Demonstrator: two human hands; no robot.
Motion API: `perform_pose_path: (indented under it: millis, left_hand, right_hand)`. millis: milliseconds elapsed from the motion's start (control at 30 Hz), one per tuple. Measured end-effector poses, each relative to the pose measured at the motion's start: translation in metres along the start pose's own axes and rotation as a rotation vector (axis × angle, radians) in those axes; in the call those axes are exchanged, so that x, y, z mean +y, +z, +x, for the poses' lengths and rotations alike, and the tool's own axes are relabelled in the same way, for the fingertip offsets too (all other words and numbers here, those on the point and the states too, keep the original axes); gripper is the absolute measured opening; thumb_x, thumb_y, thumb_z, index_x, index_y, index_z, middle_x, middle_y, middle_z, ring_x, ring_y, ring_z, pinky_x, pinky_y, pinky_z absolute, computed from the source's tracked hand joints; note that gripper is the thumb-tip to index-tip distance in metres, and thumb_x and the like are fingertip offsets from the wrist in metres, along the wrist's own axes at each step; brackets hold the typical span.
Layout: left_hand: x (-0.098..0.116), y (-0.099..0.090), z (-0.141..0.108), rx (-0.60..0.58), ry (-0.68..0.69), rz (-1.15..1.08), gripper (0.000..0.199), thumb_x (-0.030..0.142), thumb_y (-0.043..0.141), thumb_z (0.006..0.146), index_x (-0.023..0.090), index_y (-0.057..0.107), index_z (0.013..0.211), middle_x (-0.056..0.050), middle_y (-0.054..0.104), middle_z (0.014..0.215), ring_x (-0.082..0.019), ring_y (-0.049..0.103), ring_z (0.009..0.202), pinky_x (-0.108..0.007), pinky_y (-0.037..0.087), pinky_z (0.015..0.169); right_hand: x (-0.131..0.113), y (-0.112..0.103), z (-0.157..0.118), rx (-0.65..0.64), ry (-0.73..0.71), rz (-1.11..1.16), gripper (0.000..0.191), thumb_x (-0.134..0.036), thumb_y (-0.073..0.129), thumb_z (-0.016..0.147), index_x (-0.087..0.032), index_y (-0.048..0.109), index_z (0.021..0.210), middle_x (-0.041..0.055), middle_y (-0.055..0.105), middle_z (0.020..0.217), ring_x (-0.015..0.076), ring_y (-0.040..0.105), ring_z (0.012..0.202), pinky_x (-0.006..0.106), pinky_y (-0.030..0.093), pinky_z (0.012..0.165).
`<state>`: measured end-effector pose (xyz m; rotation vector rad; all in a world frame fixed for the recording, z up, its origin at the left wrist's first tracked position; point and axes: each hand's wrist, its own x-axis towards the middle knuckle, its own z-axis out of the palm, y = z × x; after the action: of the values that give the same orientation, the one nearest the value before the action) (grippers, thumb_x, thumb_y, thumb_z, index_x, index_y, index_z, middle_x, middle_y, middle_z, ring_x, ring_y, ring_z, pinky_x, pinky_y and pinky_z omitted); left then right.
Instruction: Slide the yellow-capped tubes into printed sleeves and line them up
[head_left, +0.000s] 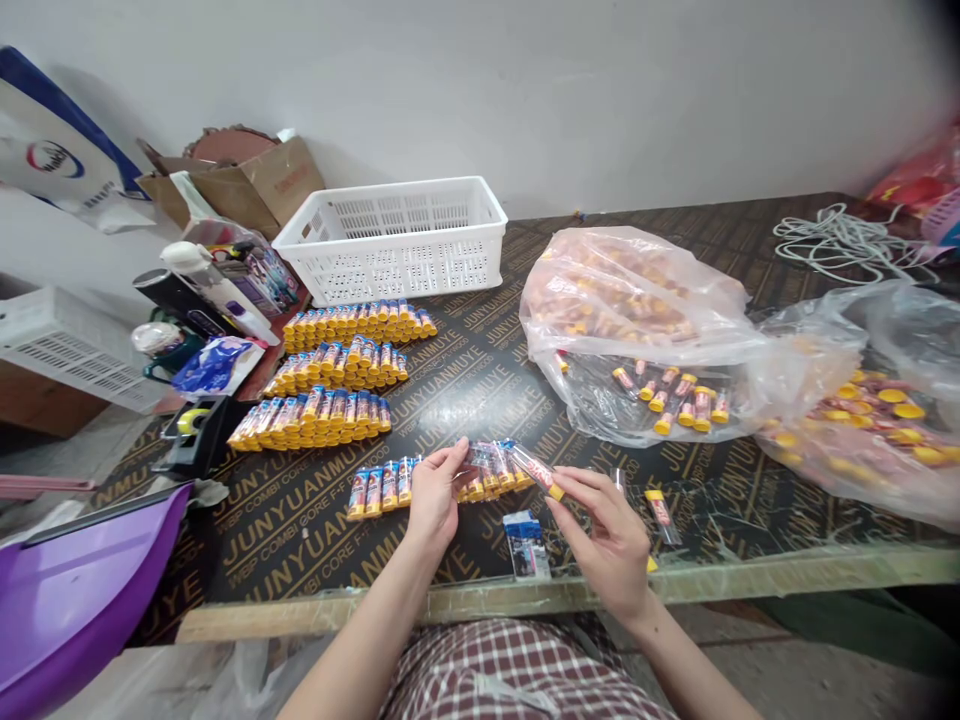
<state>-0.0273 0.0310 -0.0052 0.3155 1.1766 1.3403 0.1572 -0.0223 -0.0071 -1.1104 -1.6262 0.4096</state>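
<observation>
Between the thumb and fingers of my right hand (604, 530) is a small clear tube (534, 466) with a yellow cap and a red-and-white label, tilted towards the left. My left hand (439, 495) is closed in a pinch at a thin, see-through piece whose kind I cannot make out. Behind and below both hands runs a row of small blue-labelled tubes (390, 484) with yellow ends, partly hidden by my left hand. Near the table edge lies a small stack of blue-and-dark printed sleeves (527, 548). Right of my right hand rests another yellow-capped tube (660, 512).
Three stacks of blue-labelled tubes (322, 415) stand left, before a white crate (405, 240). Plastic bags (622, 290) of yellow-capped pieces cover the right side. A tape dispenser (196, 425), bottles (199, 275), a purple dustpan-like piece (97, 600) and a coiled cord (840, 245) lie around.
</observation>
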Motion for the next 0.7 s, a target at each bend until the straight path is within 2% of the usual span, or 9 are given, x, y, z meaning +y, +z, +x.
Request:
perform_pose_path:
  millis: [167,267,433,533,633,700]
  left_hand:
    - [-0.004,0.002,-0.002,-0.004,0.074,0.056,0.035,0.038,0.085,0.048,0.011,0.066,0.061,0.001,0.062,0.06,-0.007,0.055,0.054,-0.02,0.047,0.055]
    - [-0.006,0.004,-0.007,-0.082,0.127,0.065,0.032,0.037,0.08,0.058,0.012,0.065,0.069,0.001,0.063,0.066,-0.009,0.057,0.06,-0.02,0.049,0.058]
    - [-0.003,0.006,-0.015,-0.257,0.013,0.037,0.037,0.028,0.079,0.063,0.018,0.057,0.09,0.002,0.067,0.073,-0.01,0.062,0.063,-0.024,0.053,0.063]
    - [0.001,0.006,-0.018,-0.322,-0.032,0.077,0.038,0.029,0.079,0.064,0.016,0.059,0.094,-0.001,0.069,0.077,-0.011,0.063,0.064,-0.024,0.053,0.063]
    - [0.001,0.005,-0.022,-0.417,-0.1,0.177,0.034,0.032,0.078,0.065,0.011,0.065,0.089,-0.006,0.07,0.08,-0.012,0.064,0.066,-0.023,0.052,0.063]
    - [-0.001,0.004,-0.025,-0.467,-0.153,0.228,0.032,0.036,0.077,0.067,0.01,0.067,0.083,-0.006,0.069,0.076,-0.012,0.063,0.064,-0.022,0.051,0.062]
  right_hand:
    - [-0.004,0.004,-0.002,-0.084,-0.029,0.036,0.038,-0.006,0.059,0.083,-0.027,0.062,0.114,0.0053,0.063,0.106,0.0192,0.061,0.098,0.034,0.051,0.086]
    - [-0.002,0.007,-0.004,-0.171,0.018,0.086,0.039,-0.008,0.055,0.085,-0.027,0.06,0.119,0.0063,0.06,0.113,0.0201,0.058,0.106,0.036,0.048,0.092]
    - [0.005,0.01,-0.004,-0.199,0.053,0.12,0.037,-0.007,0.05,0.087,-0.03,0.061,0.115,0.004,0.06,0.102,0.0171,0.059,0.094,0.033,0.051,0.083]
    - [0.007,0.009,-0.003,-0.198,0.045,0.097,0.044,-0.007,0.052,0.085,-0.03,0.056,0.121,0.0042,0.057,0.102,0.0174,0.058,0.091,0.033,0.052,0.08]
    - [0.008,0.008,0.0,-0.182,0.013,0.045,0.057,-0.008,0.055,0.08,-0.03,0.046,0.131,0.007,0.051,0.117,0.0222,0.054,0.106,0.039,0.049,0.089]
    - [0.009,0.007,0.003,-0.205,-0.017,0.034,0.067,-0.008,0.056,0.075,-0.03,0.039,0.136,0.0083,0.044,0.131,0.0265,0.046,0.12,0.045,0.045,0.097]
